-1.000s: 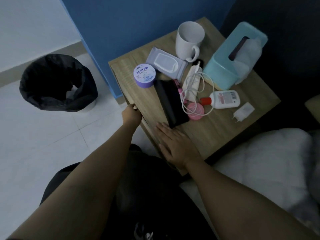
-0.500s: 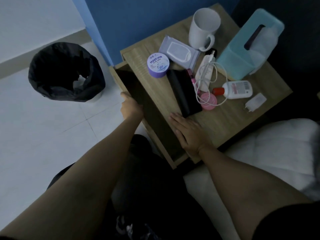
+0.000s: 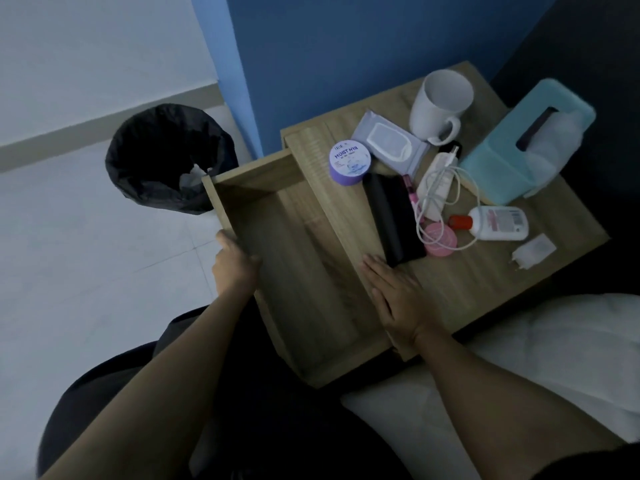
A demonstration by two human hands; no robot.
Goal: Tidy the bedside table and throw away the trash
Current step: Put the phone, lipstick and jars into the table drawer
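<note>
The wooden bedside table (image 3: pixel 491 289) has its drawer (image 3: pixel 304 271) pulled far out, and nothing lies inside it. My left hand (image 3: pixel 235 268) grips the drawer's front edge. My right hand (image 3: pixel 394 296) rests flat on the tabletop near its front corner, just below a black pouch (image 3: pixel 393 216). On the top lie a purple jar (image 3: pixel 349 163), a wipes pack (image 3: pixel 389 145), a white mug (image 3: pixel 441 105), a teal tissue box (image 3: pixel 519 150), a white tube with a cable (image 3: pixel 438 185), a pink tin (image 3: pixel 440 239), a white bottle with a red cap (image 3: pixel 498 223) and a charger plug (image 3: pixel 533 252).
A bin lined with a black bag (image 3: pixel 169 157) stands on the pale tiled floor left of the table, with something white inside. A blue wall rises behind the table. White bedding (image 3: pixel 554 341) lies at the right. My dark-clothed lap is below the drawer.
My left hand has pulled the drawer from shut to far out toward me. My right hand has stayed flat on the tabletop.
</note>
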